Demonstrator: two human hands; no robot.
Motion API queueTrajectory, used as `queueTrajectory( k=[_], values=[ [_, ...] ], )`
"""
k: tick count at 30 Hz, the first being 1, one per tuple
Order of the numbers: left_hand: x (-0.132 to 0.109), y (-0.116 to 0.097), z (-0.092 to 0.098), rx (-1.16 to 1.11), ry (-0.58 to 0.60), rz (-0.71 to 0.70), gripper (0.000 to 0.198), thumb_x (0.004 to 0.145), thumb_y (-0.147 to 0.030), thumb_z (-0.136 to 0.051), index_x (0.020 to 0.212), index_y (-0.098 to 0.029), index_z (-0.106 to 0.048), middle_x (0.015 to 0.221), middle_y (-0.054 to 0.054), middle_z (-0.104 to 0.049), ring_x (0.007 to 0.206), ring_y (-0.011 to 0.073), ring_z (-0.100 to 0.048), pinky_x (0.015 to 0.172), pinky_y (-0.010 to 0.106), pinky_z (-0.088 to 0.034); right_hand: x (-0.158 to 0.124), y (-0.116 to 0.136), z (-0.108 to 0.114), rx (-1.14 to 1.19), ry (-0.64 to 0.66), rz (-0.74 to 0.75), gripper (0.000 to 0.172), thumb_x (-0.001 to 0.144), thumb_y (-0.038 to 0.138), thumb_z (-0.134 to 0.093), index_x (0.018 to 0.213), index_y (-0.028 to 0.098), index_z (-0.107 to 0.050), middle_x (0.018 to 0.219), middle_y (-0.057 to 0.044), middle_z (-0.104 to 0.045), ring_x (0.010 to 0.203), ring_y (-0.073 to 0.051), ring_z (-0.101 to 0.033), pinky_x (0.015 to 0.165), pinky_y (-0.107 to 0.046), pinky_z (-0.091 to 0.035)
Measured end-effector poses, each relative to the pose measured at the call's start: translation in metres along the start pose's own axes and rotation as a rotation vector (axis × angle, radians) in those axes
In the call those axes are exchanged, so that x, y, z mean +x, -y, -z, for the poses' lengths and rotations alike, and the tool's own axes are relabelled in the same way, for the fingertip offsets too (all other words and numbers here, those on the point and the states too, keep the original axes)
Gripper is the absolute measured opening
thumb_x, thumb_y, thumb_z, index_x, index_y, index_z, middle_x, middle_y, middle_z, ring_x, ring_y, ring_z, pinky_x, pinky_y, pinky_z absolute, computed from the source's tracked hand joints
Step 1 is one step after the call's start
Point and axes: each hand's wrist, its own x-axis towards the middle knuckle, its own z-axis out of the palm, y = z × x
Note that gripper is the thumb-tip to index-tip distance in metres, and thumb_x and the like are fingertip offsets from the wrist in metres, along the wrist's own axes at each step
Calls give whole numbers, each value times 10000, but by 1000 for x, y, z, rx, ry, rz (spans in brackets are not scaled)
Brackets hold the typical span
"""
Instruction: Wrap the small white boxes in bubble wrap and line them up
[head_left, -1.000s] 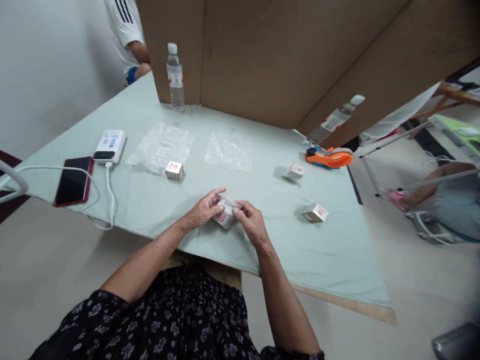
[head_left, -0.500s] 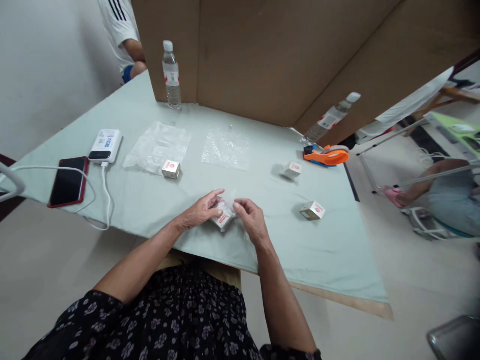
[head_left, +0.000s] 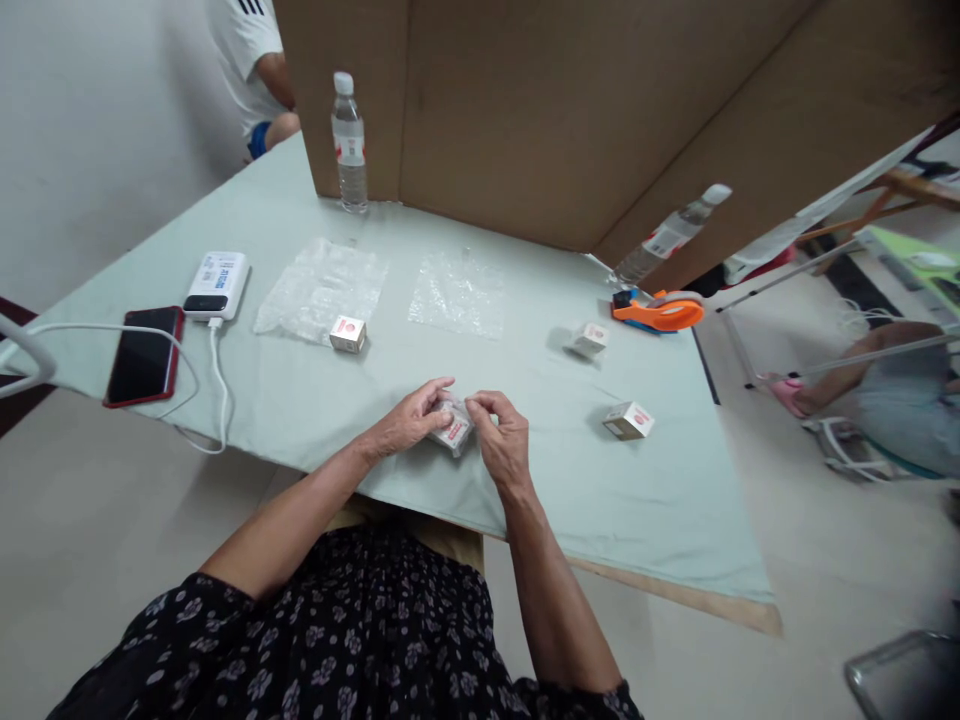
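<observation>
Just below the middle of the frame, both hands meet over a wrapped box (head_left: pixel 454 430), a small white carton with red print inside a bit of clear film, resting on the near part of the green table cloth (head_left: pixel 525 480). The left hand (head_left: pixel 407 422) grips the carton from the left side with curled fingers, its forefinger stretched along the top. The right hand (head_left: pixel 505 440) pinches the film at the carton's right edge between thumb and forefinger, the other fingers folded in. Three more small cartons lie apart from it: the left carton (head_left: pixel 347 333) on the corner of a clear plastic bag (head_left: pixel 321 288), the far carton (head_left: pixel 589 340) right of centre, and the near carton (head_left: pixel 628 420) further right. A second plastic bag (head_left: pixel 458 295) lies flat in the middle. An orange tape dispenser (head_left: pixel 660 312) sits at the cloth's right edge beside a tipped water bottle (head_left: pixel 670 234); an upright water bottle (head_left: pixel 349 140) stands against the cardboard screen (head_left: pixel 600 110). At the left, a power bank (head_left: pixel 217 285) and a red-cased phone (head_left: pixel 144 355) are joined by a white cable (head_left: pixel 219 385).
</observation>
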Motion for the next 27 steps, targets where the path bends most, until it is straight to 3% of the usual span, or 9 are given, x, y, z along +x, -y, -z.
queueTrajectory(
  k=[5, 13, 16, 23, 27],
  values=[
    [0, 8, -9, 24, -72, -61, 645, 847, -362, -654, 1417, -160, -428, 1147, 88, -585, 854, 142, -570, 824, 293, -465, -17, -4, -2, -227, 2, 168, 150, 911, 335, -591, 874, 257, -713, 970, -46, -715, 1007, -227, -634, 937, -409, -449],
    [-2, 12, -24, 41, -180, -140, 573, 877, -310, -599, 1410, -175, -436, 1191, 87, -578, 806, 115, -550, 803, 279, -462, -24, 6, 5, -665, -22, 554, 132, 953, 222, -575, 948, 242, -705, 953, -32, -723, 1026, -199, -624, 919, -373, -390],
    [-3, 10, -27, 26, -217, -128, 543, 865, -290, -608, 1380, -183, -471, 1152, 72, -594, 814, 117, -554, 785, 265, -466, -30, 8, 9, -790, 52, 599, 142, 946, 251, -585, 1046, 233, -685, 1040, -51, -722, 1117, -230, -592, 973, -405, -354],
    [-1, 11, -30, -33, -254, -118, 511, 862, -243, -584, 1357, -166, -480, 1121, 59, -593, 789, 98, -571, 782, 243, -492, -36, -7, 14, -939, 152, 598, 354, 901, 345, -627, 1226, 206, -600, 1333, -139, -601, 1321, -313, -451, 1045, -467, -323],
    [4, 13, -33, -10, -318, -87, 452, 850, -225, -587, 1295, -163, -537, 1095, 58, -625, 822, 111, -595, 829, 262, -500, -28, -5, 11, -954, 184, 590, 339, 868, 287, -654, 1190, 200, -589, 1276, -127, -638, 1336, -312, -445, 1090, -480, -282]
  ],
)
